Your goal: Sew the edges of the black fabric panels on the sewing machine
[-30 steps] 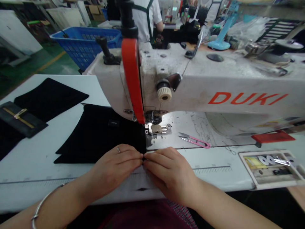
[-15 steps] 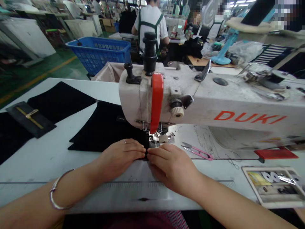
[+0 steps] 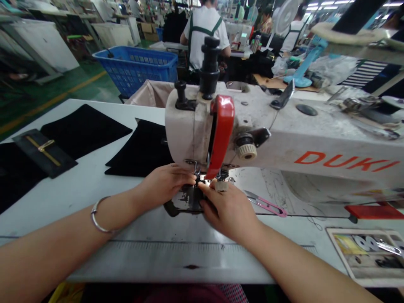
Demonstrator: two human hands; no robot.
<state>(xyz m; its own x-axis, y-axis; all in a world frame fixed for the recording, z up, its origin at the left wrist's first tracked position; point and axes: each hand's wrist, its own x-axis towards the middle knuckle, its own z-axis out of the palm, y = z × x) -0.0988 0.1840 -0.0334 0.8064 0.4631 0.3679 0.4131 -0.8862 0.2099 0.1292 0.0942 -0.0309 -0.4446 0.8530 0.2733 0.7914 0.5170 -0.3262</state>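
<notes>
A black fabric piece (image 3: 139,147), folded in layers, lies on the sewing machine's table, and its near end runs under the needle area. My left hand (image 3: 167,183) is closed on the fabric's near edge, fingertips just left of the presser foot. Close by, my right hand (image 3: 232,210) pinches the end of the same edge, its fingers in front of the foot. The white sewing machine (image 3: 195,122) has a red guard (image 3: 222,130) above the fingers. The needle and part of the presser foot are hidden by the guard and my fingers.
Pink thread snips (image 3: 268,205) lie right of my right hand. A parts tray (image 3: 344,269) sits at the right front. More black fabric (image 3: 85,130) and a dark zippered piece (image 3: 46,153) lie left. A blue basket (image 3: 135,63) and a co-worker (image 3: 205,33) are beyond.
Both hands and the black fabric have moved away from me, toward the needle. The metal plate in front of the presser foot now shows. The view has shifted slightly.
</notes>
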